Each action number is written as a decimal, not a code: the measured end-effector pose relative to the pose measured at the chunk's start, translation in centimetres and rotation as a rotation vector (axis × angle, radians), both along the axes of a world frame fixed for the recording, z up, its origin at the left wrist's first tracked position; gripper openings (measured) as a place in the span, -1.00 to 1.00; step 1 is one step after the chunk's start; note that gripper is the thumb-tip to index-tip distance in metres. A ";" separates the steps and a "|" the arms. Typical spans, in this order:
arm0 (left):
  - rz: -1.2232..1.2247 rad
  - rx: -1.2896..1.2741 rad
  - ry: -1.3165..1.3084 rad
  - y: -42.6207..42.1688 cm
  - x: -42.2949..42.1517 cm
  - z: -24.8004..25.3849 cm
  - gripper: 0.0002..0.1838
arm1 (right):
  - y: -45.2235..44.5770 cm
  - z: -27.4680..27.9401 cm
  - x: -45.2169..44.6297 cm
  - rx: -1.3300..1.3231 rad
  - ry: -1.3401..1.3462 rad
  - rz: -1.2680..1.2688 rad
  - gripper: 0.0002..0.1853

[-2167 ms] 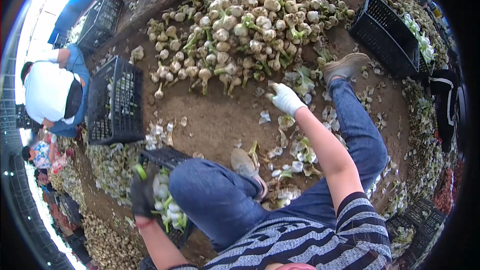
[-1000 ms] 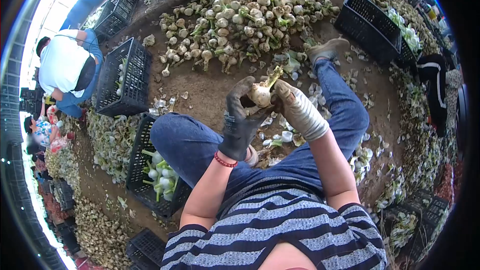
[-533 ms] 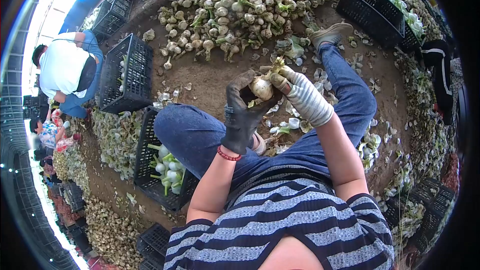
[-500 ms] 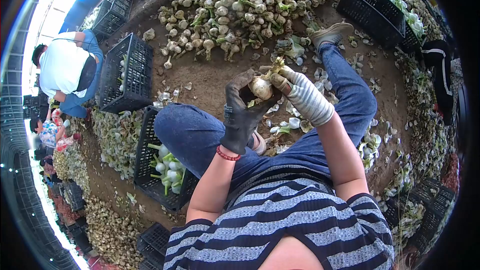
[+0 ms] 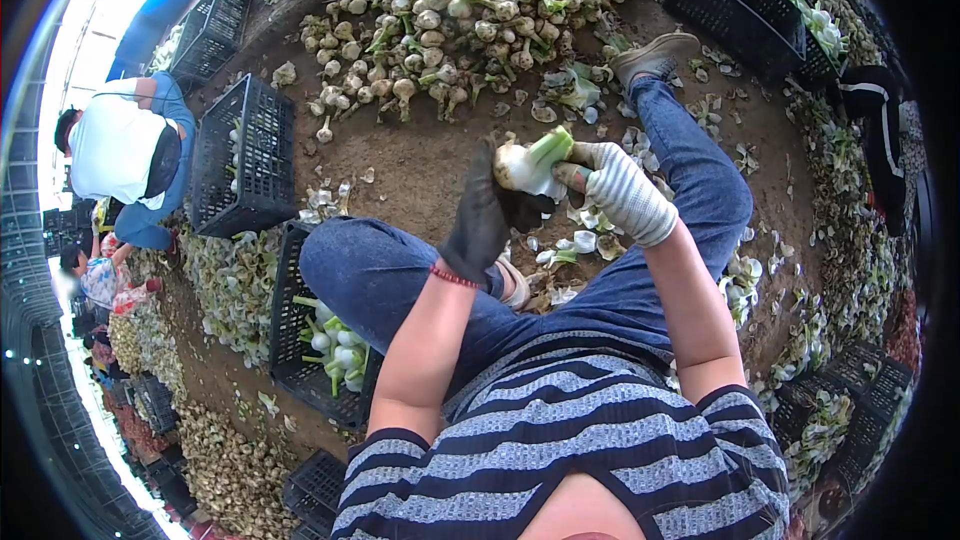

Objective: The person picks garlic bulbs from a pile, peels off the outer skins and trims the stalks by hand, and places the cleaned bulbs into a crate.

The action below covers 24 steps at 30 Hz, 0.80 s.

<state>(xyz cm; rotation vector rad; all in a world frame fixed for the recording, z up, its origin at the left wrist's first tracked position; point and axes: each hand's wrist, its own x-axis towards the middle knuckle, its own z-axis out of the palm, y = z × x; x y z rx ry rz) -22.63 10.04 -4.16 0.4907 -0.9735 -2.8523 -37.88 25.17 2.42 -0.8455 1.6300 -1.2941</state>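
Observation:
A garlic bulb with a short green stem is held up between my hands; its surface is mostly clean and white, with a brownish root end at left. My left hand, in a dark glove, cups the bulb from the left and below, partly hidden behind it. In a whitish, dirt-stained glove, my right hand is closed at the stem side, pinching the stem and loose pale skin.
A large heap of unpeeled garlic lies ahead on the soil. Beside my left knee stands a black crate holding cleaned bulbs. Another crate is near a seated person. Peeled skins litter the ground between my legs.
The bulb has turned in my hands, from dirty-skinned with a ragged top to whiter with its green stem exposed. My left fingers have straightened somewhat; my right hand has shifted slightly right.

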 end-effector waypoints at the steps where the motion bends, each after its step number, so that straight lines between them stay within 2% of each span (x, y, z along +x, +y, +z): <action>1: -0.103 -0.058 -0.045 -0.8 -0.5 -0.8 -0.40 | 0.4 0.4 0.0 0.026 -0.064 -0.033 -0.69; 2: -0.208 -0.117 -0.083 -1.6 -1.0 -1.7 -0.39 | 0.7 0.6 0.0 0.052 -0.128 -0.066 -0.69; 3: 0.113 -1.003 -0.249 -1.6 -1.9 -5.6 -0.39 | 1.2 -2.1 -0.9 0.067 -0.104 -0.078 -0.69; 4: 0.240 -1.480 -0.330 -1.0 -2.2 -3.9 -0.43 | 1.0 -3.2 -0.9 0.064 -0.102 -0.081 -0.69; 5: 0.424 -1.931 -0.533 -0.3 -2.6 -1.9 -0.46 | 0.9 -4.0 -0.9 0.117 -0.029 -0.197 -0.71; 6: 0.422 -1.936 -0.522 0.5 -2.6 -1.0 -0.46 | 0.8 -4.7 -0.9 0.167 0.043 -0.317 -0.72; 7: 0.388 -1.526 -0.384 1.5 -2.7 -0.7 -0.49 | 0.6 -5.2 -0.4 0.150 0.304 -0.378 -0.75; 8: 0.346 -1.112 -0.258 2.6 -2.6 -0.1 -0.52 | 0.3 -5.3 0.3 0.135 0.347 -0.424 -0.77; 9: 0.210 -0.793 -0.345 3.9 -2.9 3.1 -0.55 | 0.1 -6.3 0.7 0.105 0.455 -0.404 -0.78; 10: 0.220 -0.790 -0.352 4.3 -2.9 2.7 -0.55 | -0.4 -6.3 1.1 0.071 0.564 -0.377 -0.78; 12: 0.264 -0.656 -0.353 4.2 -3.3 1.2 -0.65 | -0.5 -5.7 2.1 0.066 0.474 -0.342 -0.80; 14: 0.277 -0.678 -0.344 3.9 -3.0 -0.1 -0.69 | -0.3 -5.2 1.6 0.130 0.239 -0.249 -0.76; 15: 0.284 -0.653 -0.355 3.6 -2.6 -0.7 -0.70 | 0.2 -4.8 1.3 0.133 0.241 -0.254 -0.76; 17: 0.378 -0.530 -0.308 3.5 -2.0 -0.3 -0.76 | 1.3 -4.3 0.9 0.050 -0.325 -0.273 -0.76; 18: 0.382 -0.528 -0.308 3.6 -1.8 -0.1 -0.76 | 1.7 -4.6 0.8 0.052 -0.324 -0.270 -0.76; 20: 0.480 -0.512 -0.242 3.7 -1.3 0.9 -0.76 | 2.3 -6.0 0.6 -0.092 -0.439 -0.455 -0.77; 22: 0.514 -0.467 -0.146 3.2 -0.5 1.0 -0.73 | 2.7 -8.9 -0.7 -0.070 -0.430 -0.618 -0.75; 24: 0.538 -0.537 -0.106 2.9 0.4 2.3 -0.74 | 3.3 -13.0 -3.1 0.268 0.012 -0.318 -0.67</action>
